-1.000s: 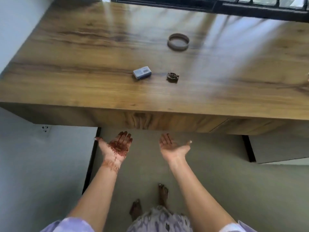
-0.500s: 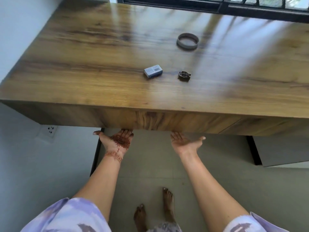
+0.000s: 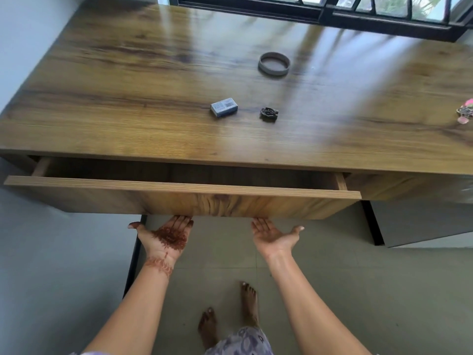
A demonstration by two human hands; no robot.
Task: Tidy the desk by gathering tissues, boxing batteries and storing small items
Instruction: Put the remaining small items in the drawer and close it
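1. One drawer (image 3: 179,193) under the wooden surface (image 3: 128,98) stands partly out; a dark gap shows between its front panel and the surface's edge. Its inside is in shadow, and any contents cannot be made out.
2. Left hand (image 3: 166,238): palm up, fingers spread and straight, fingertips touching the lower edge of the drawer front, left of centre. It grips nothing. Reddish-brown patterning covers the palm and wrist.
3. Right hand (image 3: 273,234): palm up, fingers apart, thumb out to the right, fingertips at the lower edge of the drawer front, right of centre. It holds nothing.
4. One small grey box (image 3: 224,107) with a barcode label lies flat near the middle of the surface, well behind the drawer gap.
5. One small dark item (image 3: 269,114) lies just right of the box, apart from it. Its type cannot be told.
6. One grey ring (image 3: 273,64) lies flat farther back, beyond the dark item and well apart from it.
7. One pink-and-metal item (image 3: 465,114) sits at the right edge of the view, partly cut off.
8. One dark-framed window (image 3: 320,11) runs along the far side of the surface.
9. Two bare feet (image 3: 230,319) stand on the tiled floor (image 3: 384,290) below the hands.
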